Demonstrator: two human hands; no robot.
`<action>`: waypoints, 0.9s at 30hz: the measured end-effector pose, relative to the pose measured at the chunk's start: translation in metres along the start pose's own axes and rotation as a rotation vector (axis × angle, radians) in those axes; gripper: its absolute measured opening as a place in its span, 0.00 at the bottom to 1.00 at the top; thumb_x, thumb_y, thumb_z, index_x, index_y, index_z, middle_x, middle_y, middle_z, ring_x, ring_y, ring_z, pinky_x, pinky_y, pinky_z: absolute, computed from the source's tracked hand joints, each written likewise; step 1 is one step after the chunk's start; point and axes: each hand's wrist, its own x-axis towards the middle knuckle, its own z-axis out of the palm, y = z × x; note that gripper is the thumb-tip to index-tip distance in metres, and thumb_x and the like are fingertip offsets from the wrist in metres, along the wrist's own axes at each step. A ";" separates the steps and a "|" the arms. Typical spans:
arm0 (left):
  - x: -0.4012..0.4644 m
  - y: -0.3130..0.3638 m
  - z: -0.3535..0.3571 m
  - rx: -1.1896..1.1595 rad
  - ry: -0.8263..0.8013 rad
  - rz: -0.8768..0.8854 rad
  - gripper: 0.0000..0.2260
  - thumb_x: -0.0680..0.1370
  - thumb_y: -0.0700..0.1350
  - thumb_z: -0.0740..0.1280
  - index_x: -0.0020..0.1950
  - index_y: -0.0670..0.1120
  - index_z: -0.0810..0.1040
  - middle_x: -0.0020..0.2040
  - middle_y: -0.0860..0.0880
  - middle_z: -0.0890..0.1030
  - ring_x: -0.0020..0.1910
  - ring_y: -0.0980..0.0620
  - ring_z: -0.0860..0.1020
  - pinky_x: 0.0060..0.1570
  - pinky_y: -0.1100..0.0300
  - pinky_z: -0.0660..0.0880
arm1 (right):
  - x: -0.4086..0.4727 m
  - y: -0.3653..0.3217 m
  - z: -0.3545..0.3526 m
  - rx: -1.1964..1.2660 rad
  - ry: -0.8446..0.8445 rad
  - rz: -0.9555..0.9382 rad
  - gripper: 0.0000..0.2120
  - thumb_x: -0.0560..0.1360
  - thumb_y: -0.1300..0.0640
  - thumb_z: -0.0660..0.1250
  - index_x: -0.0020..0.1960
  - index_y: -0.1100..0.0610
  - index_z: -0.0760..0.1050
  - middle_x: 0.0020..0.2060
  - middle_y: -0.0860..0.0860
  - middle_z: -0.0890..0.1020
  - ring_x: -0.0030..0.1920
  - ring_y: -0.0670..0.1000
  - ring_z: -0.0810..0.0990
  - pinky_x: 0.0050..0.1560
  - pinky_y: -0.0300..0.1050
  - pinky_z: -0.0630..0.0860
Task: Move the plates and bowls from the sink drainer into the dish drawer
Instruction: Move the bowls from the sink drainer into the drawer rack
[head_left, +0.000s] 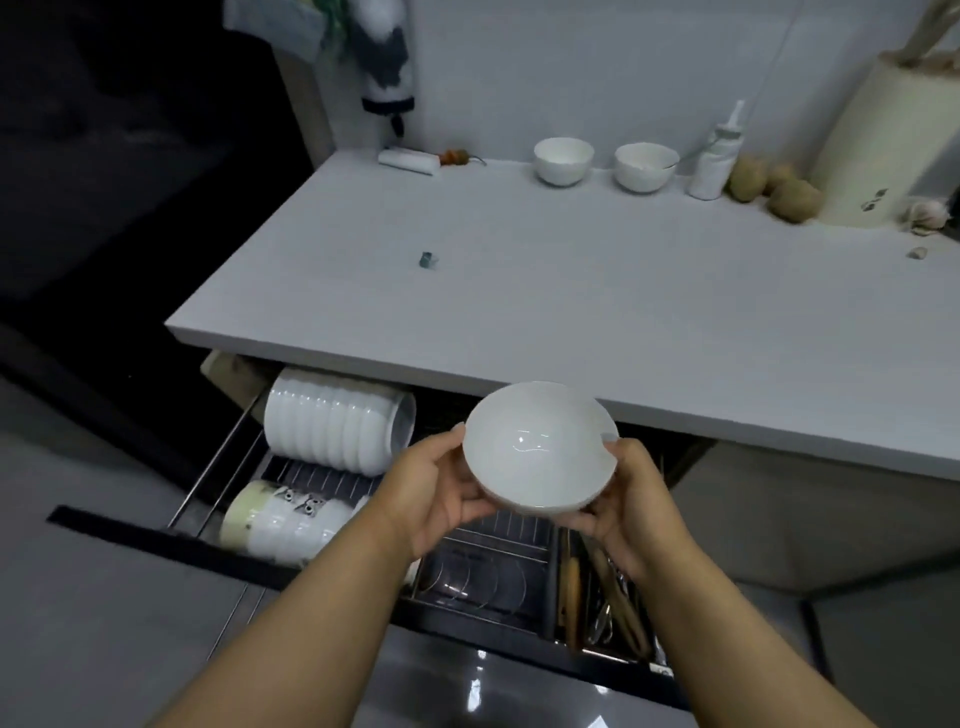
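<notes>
I hold a white bowl (540, 447) above the open dish drawer (498, 566), my left hand (436, 493) and right hand (631, 499) both gripping its rim.

Dim kitchen — white tiled wall (597, 67), pale countertop (571, 301), glossy grey floor (104, 623)

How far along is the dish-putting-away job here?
Partly done: rows of white bowls already stand in the open drawer. In hand: both hands, left and right, hold one white bowl above it. The sink drainer is out of view, so what remains cannot be told.
</notes>
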 end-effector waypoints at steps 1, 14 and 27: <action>0.000 0.000 -0.016 0.000 0.027 -0.007 0.15 0.80 0.48 0.59 0.62 0.43 0.76 0.58 0.39 0.81 0.54 0.40 0.80 0.45 0.48 0.81 | 0.005 0.009 0.008 -0.001 0.005 0.025 0.22 0.75 0.48 0.61 0.66 0.56 0.71 0.59 0.60 0.79 0.58 0.62 0.78 0.39 0.54 0.81; 0.021 -0.038 -0.158 1.671 0.471 0.177 0.27 0.81 0.57 0.50 0.79 0.49 0.50 0.80 0.50 0.48 0.78 0.52 0.42 0.75 0.50 0.38 | 0.068 0.110 0.041 -0.705 0.248 0.198 0.26 0.64 0.43 0.68 0.56 0.58 0.73 0.51 0.59 0.79 0.46 0.60 0.81 0.35 0.61 0.82; 0.028 -0.044 -0.164 1.712 0.454 0.214 0.30 0.80 0.61 0.48 0.79 0.50 0.47 0.79 0.50 0.50 0.78 0.52 0.47 0.76 0.47 0.43 | 0.110 0.163 0.066 -1.248 0.195 0.360 0.41 0.59 0.36 0.65 0.66 0.56 0.63 0.58 0.58 0.77 0.53 0.61 0.79 0.48 0.58 0.81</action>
